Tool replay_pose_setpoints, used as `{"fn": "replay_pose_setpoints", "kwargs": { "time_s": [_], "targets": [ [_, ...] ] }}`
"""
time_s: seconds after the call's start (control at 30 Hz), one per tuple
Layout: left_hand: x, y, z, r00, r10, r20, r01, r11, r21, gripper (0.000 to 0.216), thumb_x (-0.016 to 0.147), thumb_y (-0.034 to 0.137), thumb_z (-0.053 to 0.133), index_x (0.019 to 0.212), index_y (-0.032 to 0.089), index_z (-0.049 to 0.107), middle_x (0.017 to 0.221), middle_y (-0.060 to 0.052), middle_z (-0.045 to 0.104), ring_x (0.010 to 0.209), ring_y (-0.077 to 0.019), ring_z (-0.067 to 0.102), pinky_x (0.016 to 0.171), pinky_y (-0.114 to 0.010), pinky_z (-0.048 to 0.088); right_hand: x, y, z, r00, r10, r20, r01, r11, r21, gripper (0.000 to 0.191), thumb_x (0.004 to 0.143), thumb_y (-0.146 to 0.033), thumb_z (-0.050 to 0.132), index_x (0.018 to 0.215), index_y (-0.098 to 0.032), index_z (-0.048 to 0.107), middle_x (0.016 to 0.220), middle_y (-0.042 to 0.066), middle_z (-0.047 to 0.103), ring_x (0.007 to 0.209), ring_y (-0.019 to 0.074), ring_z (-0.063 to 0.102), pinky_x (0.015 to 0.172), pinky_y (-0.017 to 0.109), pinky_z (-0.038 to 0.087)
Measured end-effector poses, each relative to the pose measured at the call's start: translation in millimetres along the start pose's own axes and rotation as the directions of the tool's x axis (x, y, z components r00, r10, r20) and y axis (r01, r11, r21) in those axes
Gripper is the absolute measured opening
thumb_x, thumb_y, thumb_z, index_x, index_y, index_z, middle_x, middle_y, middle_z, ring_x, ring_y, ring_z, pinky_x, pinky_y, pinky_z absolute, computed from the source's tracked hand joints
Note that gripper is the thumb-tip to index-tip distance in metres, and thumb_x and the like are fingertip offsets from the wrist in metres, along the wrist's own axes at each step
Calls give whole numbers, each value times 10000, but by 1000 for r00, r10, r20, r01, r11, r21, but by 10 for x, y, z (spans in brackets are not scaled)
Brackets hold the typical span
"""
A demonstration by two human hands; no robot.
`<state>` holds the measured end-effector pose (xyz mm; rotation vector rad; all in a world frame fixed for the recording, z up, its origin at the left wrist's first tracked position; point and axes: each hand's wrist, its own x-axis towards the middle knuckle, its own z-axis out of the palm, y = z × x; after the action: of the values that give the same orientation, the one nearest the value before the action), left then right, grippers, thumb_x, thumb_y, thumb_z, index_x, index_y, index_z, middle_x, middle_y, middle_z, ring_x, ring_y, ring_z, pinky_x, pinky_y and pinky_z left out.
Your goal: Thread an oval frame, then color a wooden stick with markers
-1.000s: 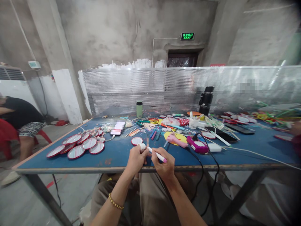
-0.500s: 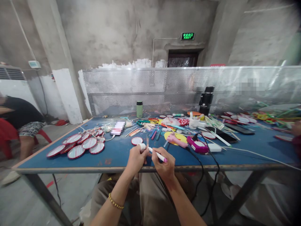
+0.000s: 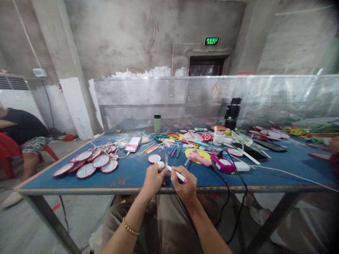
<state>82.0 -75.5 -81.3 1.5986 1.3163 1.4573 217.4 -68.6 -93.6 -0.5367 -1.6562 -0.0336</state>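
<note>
My left hand (image 3: 154, 178) is closed around a thin flat wooden stick (image 3: 166, 158), which stands nearly upright at its fingertips. A small white rounded piece (image 3: 160, 164) shows at the thumb; whether it is worn or held I cannot tell. My right hand (image 3: 184, 183) grips a white marker (image 3: 179, 175) with a pink end, its other end pointing at the stick. Both hands are close together above the table's front edge. Just beyond them lies a round red-rimmed disc (image 3: 154, 158). The stick's lower part is hidden by the fingers.
Several red-rimmed discs (image 3: 87, 170) are heaped on the blue table (image 3: 137, 179) at left, near a lit phone (image 3: 133, 144). A pink glue gun (image 3: 199, 158), a purple device (image 3: 222, 163) and black cables are at right. Behind stand a green bottle (image 3: 157, 123) and a black thermos (image 3: 233, 114).
Almost nothing differs. Both hands keep the same hold on the stick and the marker, and the view has shifted very slightly.
</note>
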Motion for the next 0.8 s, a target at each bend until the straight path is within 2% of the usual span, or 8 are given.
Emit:
{"fn": "replay_pose_setpoints", "kwargs": {
  "time_s": [0.2, 0.43, 0.6, 0.8],
  "targets": [
    [-8, 25, -8, 1000, -8, 11, 8, 1000, 4, 207, 825, 327, 561, 670, 190, 562, 470, 56, 563, 337, -98, 465, 390, -207, 337, -6, 21, 8, 999, 11, -48, -13, 999, -32, 106, 898, -126, 571, 868, -183, 656, 714, 17, 672, 623, 132, 627, 625, 243, 494],
    [2, 7, -14, 1000, -5, 6, 5, 1000, 4, 192, 807, 296, 568, 648, 193, 538, 494, 50, 571, 357, -100, 496, 393, -200, 334, -11, 29, 14, 1000, 9, -1, -9, 1000, -7, 111, 895, -111, 578, 891, -187, 658, 740, 15, 678, 647, 129, 637, 644, 239, 494],
    [2, 7, -17, 1000, -8, 20, 9, 1000, -1, 196, 826, 330, 562, 686, 192, 563, 454, 61, 539, 333, -98, 458, 384, -202, 324, -18, 19, 7, 998, -1, -56, 0, 1000, -29, 101, 893, -115, 578, 870, -184, 648, 709, 13, 664, 621, 131, 621, 625, 245, 491],
    [-5, 8, -8, 1000, -11, 15, 11, 1000, 5, 211, 825, 312, 569, 652, 196, 535, 441, 60, 531, 336, -96, 451, 383, -200, 310, -24, 27, 16, 1000, 13, -23, -13, 1000, -11, 103, 898, -119, 577, 887, -184, 656, 736, 22, 683, 646, 136, 641, 638, 246, 500]
  ]
}}
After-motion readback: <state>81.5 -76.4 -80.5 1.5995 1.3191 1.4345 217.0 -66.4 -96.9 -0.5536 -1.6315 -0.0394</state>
